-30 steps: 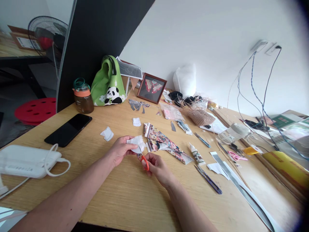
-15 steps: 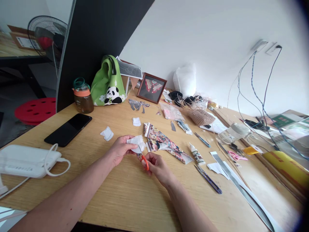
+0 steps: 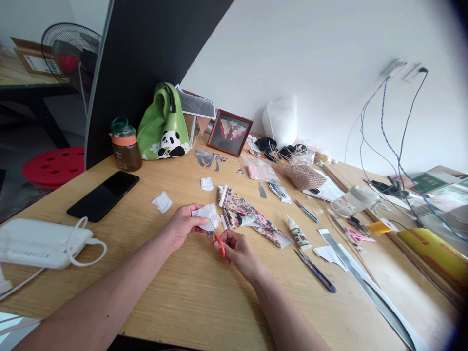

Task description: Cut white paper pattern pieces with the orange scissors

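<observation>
"White wall (image 3: 314,53) behind, dark partition (image 3: 153,48) on the left, wooden desk (image 3: 190,302) below. What are the hands doing?"

"The left hand (image 3: 185,226) pinches a white cloth piece (image 3: 207,213) by its left side, thumb on top, between the desk's near and far edges. The right hand (image 3: 237,254) has thumb and fingers closed around the handle of some orange-handled scissors (image 3: 220,244)."

"How do the two meet?"

"The scissors' long axis slants from the right hand toward the far edge and slightly left, bringing the blades to the cloth's near side, close to the left thumb. I can't tell whether the blades are apart. A patterned bit shows beneath them, perhaps the cloth's other face, but it's too small to be sure."

"And what crowds them?"

"Mostly the floral fabric (image 3: 252,214), just beyond the right hand, its length slanting from beside the cloth toward the desk's near right. Farther right lie a glue bottle (image 3: 298,235) and dark-handled snips (image 3: 316,273). Toward the left edge there's a white scrap (image 3: 162,201), then a black phone (image 3: 104,196)."
</observation>
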A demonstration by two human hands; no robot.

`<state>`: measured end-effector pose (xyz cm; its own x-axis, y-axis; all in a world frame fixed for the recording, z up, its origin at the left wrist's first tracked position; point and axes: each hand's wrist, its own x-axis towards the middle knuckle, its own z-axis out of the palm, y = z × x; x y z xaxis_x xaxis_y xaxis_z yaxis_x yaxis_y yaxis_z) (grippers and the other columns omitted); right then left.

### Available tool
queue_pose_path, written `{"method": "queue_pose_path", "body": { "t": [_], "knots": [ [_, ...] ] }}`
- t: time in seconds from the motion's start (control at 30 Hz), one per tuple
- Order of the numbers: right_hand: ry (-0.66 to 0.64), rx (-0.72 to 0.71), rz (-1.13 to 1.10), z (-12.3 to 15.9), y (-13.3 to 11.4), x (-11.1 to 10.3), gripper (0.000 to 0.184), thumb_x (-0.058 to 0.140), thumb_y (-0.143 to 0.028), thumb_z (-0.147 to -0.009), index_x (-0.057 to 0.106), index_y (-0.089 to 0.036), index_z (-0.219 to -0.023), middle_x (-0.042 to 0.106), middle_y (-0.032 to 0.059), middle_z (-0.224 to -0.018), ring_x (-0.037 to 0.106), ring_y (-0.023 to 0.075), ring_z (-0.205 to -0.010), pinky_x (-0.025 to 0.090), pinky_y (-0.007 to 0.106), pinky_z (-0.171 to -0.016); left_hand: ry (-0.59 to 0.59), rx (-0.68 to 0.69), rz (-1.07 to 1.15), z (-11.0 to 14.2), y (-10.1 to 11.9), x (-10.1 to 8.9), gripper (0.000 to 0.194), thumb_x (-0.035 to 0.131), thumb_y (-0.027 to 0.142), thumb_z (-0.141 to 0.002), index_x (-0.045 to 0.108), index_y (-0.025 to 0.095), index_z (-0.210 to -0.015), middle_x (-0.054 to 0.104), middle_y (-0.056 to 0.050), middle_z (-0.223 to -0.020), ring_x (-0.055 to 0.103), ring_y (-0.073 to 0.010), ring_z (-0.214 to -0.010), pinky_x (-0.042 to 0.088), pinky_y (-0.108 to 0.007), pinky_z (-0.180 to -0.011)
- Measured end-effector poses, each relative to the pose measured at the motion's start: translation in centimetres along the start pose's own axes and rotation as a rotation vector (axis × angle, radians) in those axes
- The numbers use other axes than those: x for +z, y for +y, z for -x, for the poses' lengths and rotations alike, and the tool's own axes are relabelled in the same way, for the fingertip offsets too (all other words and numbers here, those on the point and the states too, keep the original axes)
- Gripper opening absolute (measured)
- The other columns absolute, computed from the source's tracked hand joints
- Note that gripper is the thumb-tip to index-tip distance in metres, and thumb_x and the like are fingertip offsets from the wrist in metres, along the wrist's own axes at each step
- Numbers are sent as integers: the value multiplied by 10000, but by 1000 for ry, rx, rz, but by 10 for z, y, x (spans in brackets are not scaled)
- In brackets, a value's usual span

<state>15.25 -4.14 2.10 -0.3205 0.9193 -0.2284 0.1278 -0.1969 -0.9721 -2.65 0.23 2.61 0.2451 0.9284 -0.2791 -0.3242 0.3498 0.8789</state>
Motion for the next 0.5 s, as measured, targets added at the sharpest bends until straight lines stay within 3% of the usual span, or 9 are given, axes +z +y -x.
{"method": "queue_pose_path", "body": {
  "t": [0.5],
  "knots": [
    [-48,-6,-21,1,2,-1,436,694,-549,-699,486,-166,-681,468,-54,-556,365,54,-427,234,211,-423,4,2,8,0,0,2,368,786,186,-541,646,129,-876,686,-48,-760,636,-165,-672,491,-276,-612]
  ]
}}
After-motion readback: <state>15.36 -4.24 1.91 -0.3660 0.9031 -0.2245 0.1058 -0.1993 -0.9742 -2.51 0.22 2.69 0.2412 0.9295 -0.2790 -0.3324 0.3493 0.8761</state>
